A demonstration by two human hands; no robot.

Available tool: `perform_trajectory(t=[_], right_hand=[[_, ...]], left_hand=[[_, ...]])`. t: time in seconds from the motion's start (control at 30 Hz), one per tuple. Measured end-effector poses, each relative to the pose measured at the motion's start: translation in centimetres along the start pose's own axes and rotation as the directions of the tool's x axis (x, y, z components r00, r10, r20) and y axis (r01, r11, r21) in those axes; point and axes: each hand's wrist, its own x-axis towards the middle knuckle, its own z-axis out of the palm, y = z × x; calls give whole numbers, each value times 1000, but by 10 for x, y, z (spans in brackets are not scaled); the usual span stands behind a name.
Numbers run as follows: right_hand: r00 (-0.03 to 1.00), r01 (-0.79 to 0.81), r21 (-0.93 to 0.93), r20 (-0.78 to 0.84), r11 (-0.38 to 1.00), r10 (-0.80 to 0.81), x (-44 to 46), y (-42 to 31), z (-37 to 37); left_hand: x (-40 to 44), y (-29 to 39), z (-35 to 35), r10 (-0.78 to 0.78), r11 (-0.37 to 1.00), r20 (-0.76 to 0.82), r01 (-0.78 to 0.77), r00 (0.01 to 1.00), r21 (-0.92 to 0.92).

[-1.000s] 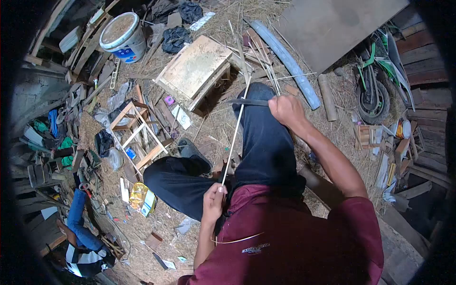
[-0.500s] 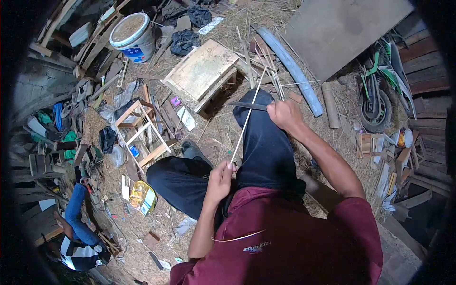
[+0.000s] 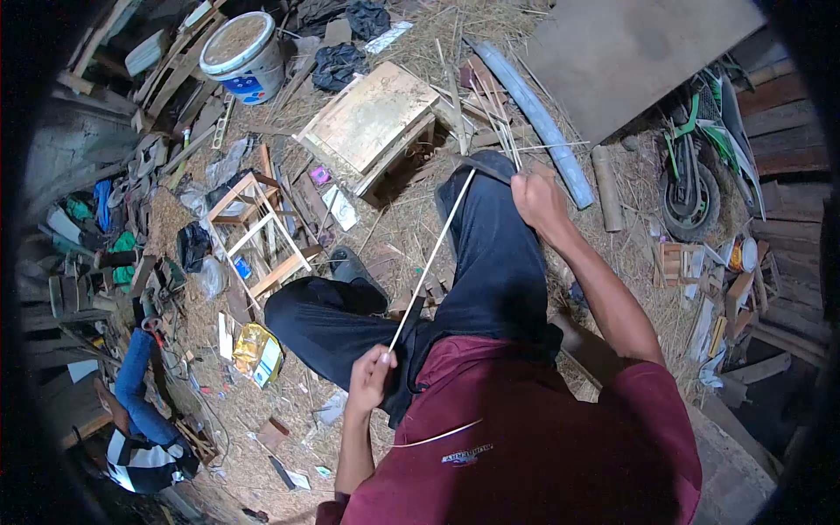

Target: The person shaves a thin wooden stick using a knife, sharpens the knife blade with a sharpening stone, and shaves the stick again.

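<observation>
My left hand [image 3: 371, 378] is closed on the lower end of a thin pale strip [image 3: 431, 260], which slants up to my raised knee. My right hand [image 3: 535, 203] grips a dark-bladed knife [image 3: 486, 168] by its handle, which the fingers hide. The blade points left across the knee, and the strip's upper end meets it there. Several more thin strips [image 3: 505, 131] lie just beyond the knee. A thin curved strip [image 3: 440, 433] rests over the maroon shirt.
A low wooden table [image 3: 372, 114] stands ahead, a wooden frame [image 3: 262, 229] and white bucket [image 3: 243, 57] to its left. A blue-grey length [image 3: 538, 122] and a motorbike [image 3: 691, 175] are at right. Another person [image 3: 144, 429] sits at lower left.
My left hand has drawn back down and left, pulling the strip with it. The strip's upper end, earlier beyond the blade, is now at the blade. My right hand has shifted slightly right.
</observation>
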Motion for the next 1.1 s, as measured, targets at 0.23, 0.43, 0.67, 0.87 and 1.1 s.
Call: perform_trajectory(t=[0.23, 0.43, 0.67, 0.87, 1.1], right_hand=[[959, -283, 785, 231, 552, 164, 8, -19, -14], [966, -240, 806, 253, 541, 52, 18, -38, -9], [928, -343, 827, 371, 446, 26, 27, -57, -20], [948, -190, 782, 304, 593, -97, 29, -53, -3], [965, 252, 230, 13, 940, -262, 6, -22, -7]], left_hand=[[52, 14, 37, 80, 987, 124, -62, 989, -147], [55, 27, 45, 48, 992, 173, -26, 984, -126], [73, 62, 55, 3, 962, 349, 93, 937, -257], [118, 83, 87, 101, 882, 302, 56, 948, -468], [175, 95, 100, 96, 961, -10, -95, 995, -258]])
